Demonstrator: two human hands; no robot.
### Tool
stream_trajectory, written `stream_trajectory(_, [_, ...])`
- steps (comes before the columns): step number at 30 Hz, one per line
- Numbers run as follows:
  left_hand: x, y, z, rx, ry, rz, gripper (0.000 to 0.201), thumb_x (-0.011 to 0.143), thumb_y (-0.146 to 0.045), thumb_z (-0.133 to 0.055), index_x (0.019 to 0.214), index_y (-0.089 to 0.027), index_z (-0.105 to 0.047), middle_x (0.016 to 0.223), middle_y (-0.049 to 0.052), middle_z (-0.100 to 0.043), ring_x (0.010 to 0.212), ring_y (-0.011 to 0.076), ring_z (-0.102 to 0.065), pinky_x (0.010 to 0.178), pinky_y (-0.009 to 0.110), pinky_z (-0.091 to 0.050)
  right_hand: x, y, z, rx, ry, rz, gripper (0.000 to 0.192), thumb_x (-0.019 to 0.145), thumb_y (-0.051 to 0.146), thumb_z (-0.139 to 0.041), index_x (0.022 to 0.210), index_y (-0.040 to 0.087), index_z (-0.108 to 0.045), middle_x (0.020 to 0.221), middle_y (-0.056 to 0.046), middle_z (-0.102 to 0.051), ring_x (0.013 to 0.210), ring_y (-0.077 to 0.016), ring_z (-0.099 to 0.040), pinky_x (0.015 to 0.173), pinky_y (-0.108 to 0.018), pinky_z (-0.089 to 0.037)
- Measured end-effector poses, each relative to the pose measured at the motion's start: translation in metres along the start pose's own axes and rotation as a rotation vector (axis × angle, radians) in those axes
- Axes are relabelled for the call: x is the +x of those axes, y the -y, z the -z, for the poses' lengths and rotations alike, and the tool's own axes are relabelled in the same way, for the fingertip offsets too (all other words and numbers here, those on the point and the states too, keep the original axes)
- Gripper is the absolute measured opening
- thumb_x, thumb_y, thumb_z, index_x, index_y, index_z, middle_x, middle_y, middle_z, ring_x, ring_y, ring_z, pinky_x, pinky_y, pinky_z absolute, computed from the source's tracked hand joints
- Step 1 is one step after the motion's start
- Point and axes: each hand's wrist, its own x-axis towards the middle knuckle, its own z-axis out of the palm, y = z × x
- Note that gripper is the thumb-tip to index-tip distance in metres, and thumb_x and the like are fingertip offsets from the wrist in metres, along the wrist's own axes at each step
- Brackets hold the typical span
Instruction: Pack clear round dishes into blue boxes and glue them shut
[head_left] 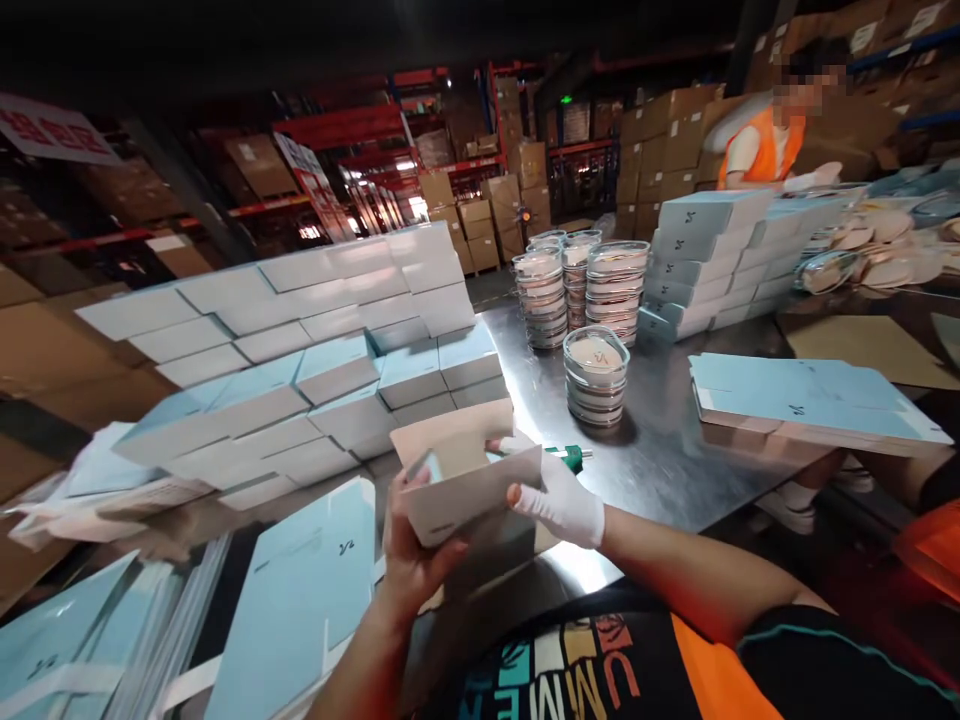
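One open box [465,480] is held over the near edge of the tabletop [675,460], clamped by the left grip [409,545] from below and by the gloved right grip [559,500] at its side. Four stacks of round lidded dishes [596,375] are seen mid-tabletop. One co-worker [765,145] is seen beyond the far right corner.

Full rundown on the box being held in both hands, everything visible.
The small pale cardboard box looks like thin white-grey card, partly assembled and open at the top, with one flap standing up at the back. It is tilted, held above the near edge of the shiny metal table. The bare left hand grips its lower left side; the white-gloved right hand pinches its right edge. Its contents cannot be seen.
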Motion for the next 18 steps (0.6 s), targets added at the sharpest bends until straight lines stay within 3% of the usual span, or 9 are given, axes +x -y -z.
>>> stream_trajectory(3, [0.001, -0.006, 0.011, 0.042, -0.042, -0.064, 0.076, 0.058, -0.064, -0.101, 0.119, -0.030, -0.070, 0.133, 0.013, -0.071, 0.154, 0.0473, -0.047, 0.125, 0.053, -0.048, 0.002, 0.003, -0.013, 0.011, -0.030, -0.007, 0.070, 0.091, 0.083, -0.068, 0.117, 0.018, -0.074, 0.120, -0.011, -0.074, 0.114, -0.0299, -0.071, 0.107, -0.045, -0.057])
stream_trajectory(6, [-0.006, -0.009, 0.009, 0.019, -0.134, -0.223, 0.077, 0.070, -0.065, -0.096, 0.133, -0.035, -0.064, 0.144, 0.010, -0.066, 0.145, 0.0410, -0.058, 0.117, 0.049, -0.055, 0.007, -0.005, -0.031, -0.054, -0.243, -0.029, 0.041, 0.096, 0.052, -0.069, 0.122, 0.021, -0.067, 0.108, -0.005, -0.073, 0.098, -0.0234, -0.069, 0.099, -0.040, -0.058])
stream_trajectory(9, [-0.012, -0.003, 0.010, 0.130, -0.110, -0.374, 0.073, 0.077, -0.061, -0.092, 0.139, -0.036, -0.064, 0.141, 0.008, -0.069, 0.150, 0.0387, -0.055, 0.123, 0.051, -0.050, 0.015, -0.017, -0.037, -0.104, -0.349, 0.082, 0.048, 0.090, 0.028, -0.065, 0.137, 0.023, -0.058, 0.125, -0.007, -0.072, 0.111, -0.0228, -0.069, 0.106, -0.039, -0.056])
stream_trajectory(11, [-0.012, 0.000, 0.014, 0.250, -0.061, -0.441, 0.055, 0.080, -0.060, -0.090, 0.124, -0.030, -0.074, 0.124, 0.008, -0.076, 0.149, 0.0404, -0.056, 0.127, 0.055, -0.045, 0.019, -0.023, -0.028, -0.114, -0.331, 0.175, 0.055, 0.092, 0.024, -0.060, 0.147, 0.024, -0.052, 0.136, -0.010, -0.070, 0.121, -0.0235, -0.068, 0.111, -0.041, -0.055])
stream_trajectory(13, [-0.009, 0.000, 0.019, 0.300, -0.090, -0.508, 0.046, 0.081, -0.060, -0.090, 0.113, -0.027, -0.079, 0.113, 0.007, -0.078, 0.145, 0.0397, -0.060, 0.128, 0.056, -0.043, 0.019, -0.029, -0.010, -0.226, -0.300, 0.212, 0.055, 0.098, 0.029, -0.058, 0.153, 0.023, -0.049, 0.141, -0.013, -0.069, 0.123, -0.0259, -0.069, 0.112, -0.045, -0.055])
stream_trajectory(15, [-0.006, -0.003, 0.024, 0.306, -0.158, -0.515, 0.045, 0.082, -0.058, -0.091, 0.112, -0.027, -0.080, 0.112, 0.007, -0.079, 0.143, 0.0378, -0.062, 0.127, 0.053, -0.044, 0.015, -0.037, 0.014, -0.492, -0.265, 0.114, 0.053, 0.102, 0.039, -0.059, 0.151, 0.019, -0.055, 0.140, -0.017, -0.070, 0.120, -0.0299, -0.070, 0.112, -0.049, -0.054])
stream_trajectory(18, [-0.002, -0.012, 0.028, 0.271, -0.271, -0.388, 0.048, 0.081, -0.058, -0.091, 0.114, -0.026, -0.080, 0.120, 0.008, -0.078, 0.146, 0.0392, -0.060, 0.123, 0.052, -0.046, 0.003, -0.053, 0.044, -0.962, -0.129, -0.353, 0.048, 0.099, 0.045, -0.067, 0.138, 0.017, -0.070, 0.130, -0.022, -0.074, 0.119, -0.0370, -0.072, 0.108, -0.050, -0.054])
